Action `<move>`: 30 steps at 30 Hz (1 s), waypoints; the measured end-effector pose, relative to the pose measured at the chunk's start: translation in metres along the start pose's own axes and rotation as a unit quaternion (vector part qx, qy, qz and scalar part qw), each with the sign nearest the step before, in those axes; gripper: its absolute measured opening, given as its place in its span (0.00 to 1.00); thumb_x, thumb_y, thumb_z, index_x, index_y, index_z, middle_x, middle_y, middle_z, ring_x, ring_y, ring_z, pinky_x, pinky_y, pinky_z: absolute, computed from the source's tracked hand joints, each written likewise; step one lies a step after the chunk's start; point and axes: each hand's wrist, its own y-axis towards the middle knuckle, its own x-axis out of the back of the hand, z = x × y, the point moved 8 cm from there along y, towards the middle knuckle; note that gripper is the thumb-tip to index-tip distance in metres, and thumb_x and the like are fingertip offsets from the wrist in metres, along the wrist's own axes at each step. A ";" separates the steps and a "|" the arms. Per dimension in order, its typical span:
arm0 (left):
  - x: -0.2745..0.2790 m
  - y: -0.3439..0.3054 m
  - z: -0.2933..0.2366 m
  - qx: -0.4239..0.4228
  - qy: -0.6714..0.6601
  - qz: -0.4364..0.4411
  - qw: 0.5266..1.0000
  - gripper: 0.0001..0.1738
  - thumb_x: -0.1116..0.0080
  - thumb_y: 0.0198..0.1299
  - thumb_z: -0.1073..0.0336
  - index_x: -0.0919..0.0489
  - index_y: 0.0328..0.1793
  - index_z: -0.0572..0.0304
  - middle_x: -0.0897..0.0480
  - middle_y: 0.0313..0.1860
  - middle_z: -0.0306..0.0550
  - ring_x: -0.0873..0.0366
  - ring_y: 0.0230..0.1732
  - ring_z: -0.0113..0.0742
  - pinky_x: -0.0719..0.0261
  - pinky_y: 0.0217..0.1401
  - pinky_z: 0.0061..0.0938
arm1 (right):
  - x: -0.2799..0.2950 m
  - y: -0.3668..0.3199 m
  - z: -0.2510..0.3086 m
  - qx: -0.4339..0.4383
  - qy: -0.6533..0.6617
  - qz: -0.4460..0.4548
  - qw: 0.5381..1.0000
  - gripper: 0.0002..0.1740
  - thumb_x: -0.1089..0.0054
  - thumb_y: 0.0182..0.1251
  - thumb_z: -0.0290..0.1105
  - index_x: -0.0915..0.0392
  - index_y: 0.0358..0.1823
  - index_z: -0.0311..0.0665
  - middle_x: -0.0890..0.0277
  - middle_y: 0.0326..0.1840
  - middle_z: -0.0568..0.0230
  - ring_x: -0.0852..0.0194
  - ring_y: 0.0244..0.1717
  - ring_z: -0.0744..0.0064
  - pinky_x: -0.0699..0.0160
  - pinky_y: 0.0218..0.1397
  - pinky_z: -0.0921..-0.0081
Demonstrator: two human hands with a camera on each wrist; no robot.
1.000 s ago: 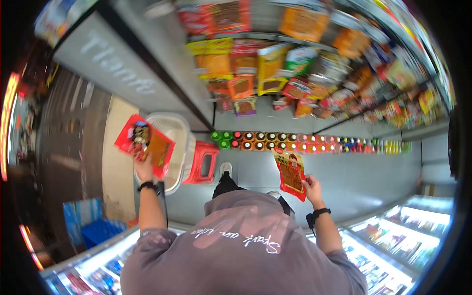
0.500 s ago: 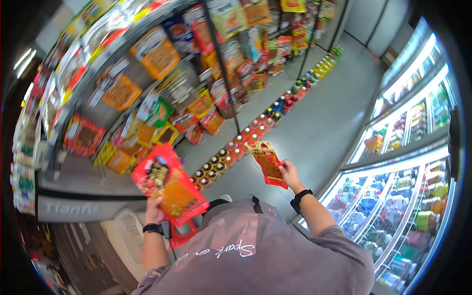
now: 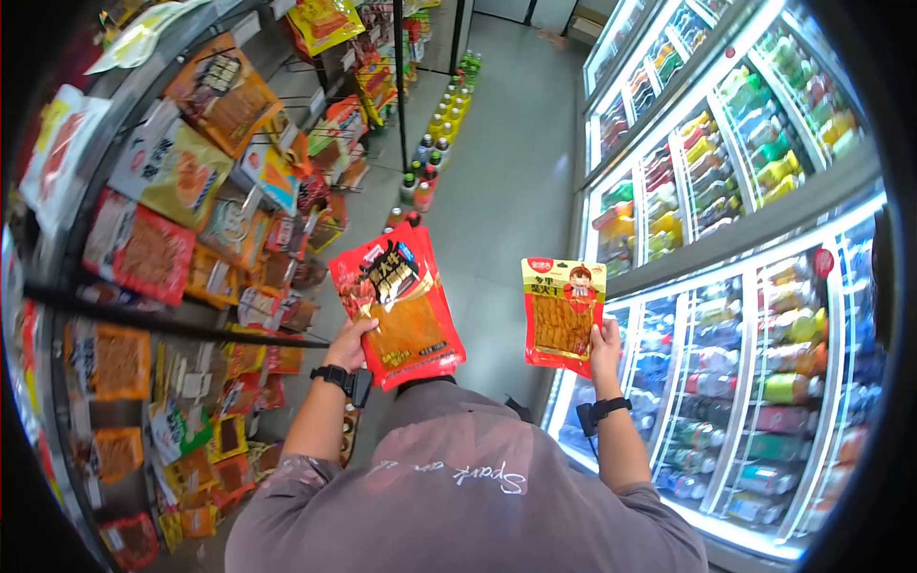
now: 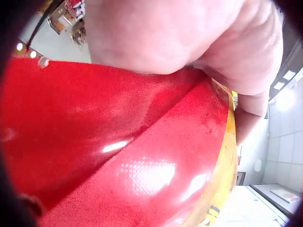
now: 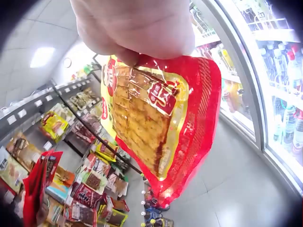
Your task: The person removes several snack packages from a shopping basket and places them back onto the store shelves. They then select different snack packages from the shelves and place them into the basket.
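In the head view the left hand (image 3: 350, 346) grips the lower left edge of red snack packets (image 3: 406, 320), at least two stacked together. Their smooth red surface (image 4: 94, 109) fills much of the left wrist view, with the left hand (image 4: 165, 33) over its top edge. The right hand (image 3: 605, 351) pinches the right edge of a smaller red and cream packet (image 3: 564, 320), held upright with its printed front showing. From the right wrist view, that packet's back (image 5: 142, 113) faces the camera below the right hand (image 5: 137, 28). The packets are held apart from each other.
Racks of hanging snack packets (image 3: 143, 246) stand on the left. A row of bottles (image 3: 423, 196) lines the grey floor (image 3: 511, 124) beside them. Glass-door drink coolers (image 3: 707, 382) run along the right side, close to the right forearm.
The person has turned, so the racks now lie left and the coolers right. The left packets have risen and moved right in view; the basket and red stool are out of sight. Both hands keep their grips.
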 end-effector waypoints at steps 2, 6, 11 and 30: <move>-0.023 0.052 -0.022 0.006 0.010 0.025 1.000 0.22 0.41 0.56 0.73 0.28 0.58 0.61 0.20 0.50 0.44 0.21 0.50 0.38 0.23 0.57 0.34 | 0.008 0.037 0.021 -0.054 -0.033 -0.047 0.997 0.03 0.54 0.70 0.21 0.33 0.43 0.35 0.26 0.39 0.65 0.29 0.39 0.79 0.31 0.46 0.80; -0.049 0.118 -0.076 -0.014 -0.030 0.030 0.999 0.21 0.40 0.56 0.72 0.27 0.57 0.63 0.19 0.49 0.44 0.20 0.50 0.37 0.23 0.56 0.33 | -0.029 0.128 0.054 -0.019 -0.053 -0.018 0.998 0.04 0.54 0.70 0.21 0.32 0.44 0.35 0.26 0.38 0.66 0.30 0.38 0.80 0.32 0.44 0.82; -0.042 0.154 -0.121 -0.027 -0.043 -0.017 0.999 0.20 0.41 0.56 0.72 0.26 0.56 0.64 0.19 0.48 0.45 0.20 0.48 0.37 0.23 0.55 0.32 | -0.131 0.237 0.074 0.047 -0.017 0.057 0.997 0.06 0.54 0.71 0.22 0.33 0.47 0.34 0.24 0.43 0.64 0.27 0.46 0.78 0.30 0.51 0.80; -0.047 0.137 -0.128 -0.228 -0.187 -0.471 0.831 0.17 0.43 0.58 0.75 0.27 0.53 0.67 0.20 0.47 0.47 0.21 0.50 0.38 0.21 0.55 0.33 | -0.655 0.519 0.024 -0.102 0.044 0.533 0.839 0.05 0.53 0.72 0.25 0.29 0.45 0.33 0.22 0.40 0.63 0.28 0.40 0.77 0.29 0.49 0.77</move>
